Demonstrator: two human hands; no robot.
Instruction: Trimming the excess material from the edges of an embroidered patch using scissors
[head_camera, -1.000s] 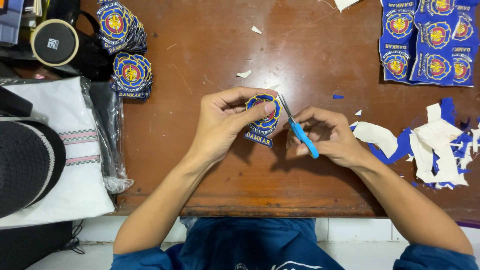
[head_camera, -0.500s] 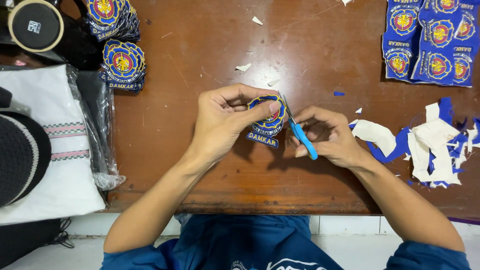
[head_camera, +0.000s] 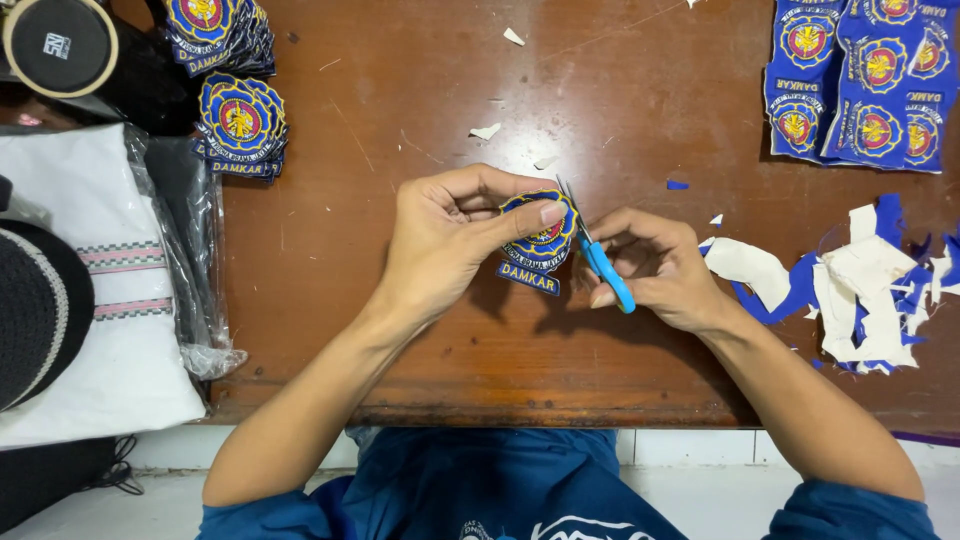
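Embroidered patch (head_camera: 537, 243): round, blue with a yellow border and a small banner below, held just above the brown wooden table (head_camera: 400, 300), near its middle. My left hand (head_camera: 450, 245) is closed on it, thumb across the face, fingers behind. My right hand (head_camera: 655, 270) is closed around the blue-handled scissors (head_camera: 598, 255), whose thin blades meet the patch's upper right edge.

Risk: the blades sit right beside my left thumb tip, so a slip could nick it; a cut drifting inward would bite into the stitched border.

Surroundings: blue and white offcuts (head_camera: 860, 285) lie to the right, just beyond my right wrist. A sheet of uncut patches (head_camera: 865, 80) sits in the far right corner. Stacks of finished patches (head_camera: 240, 120) are at the far left. Folded white cloth in clear plastic (head_camera: 110, 300) lies off the left edge.
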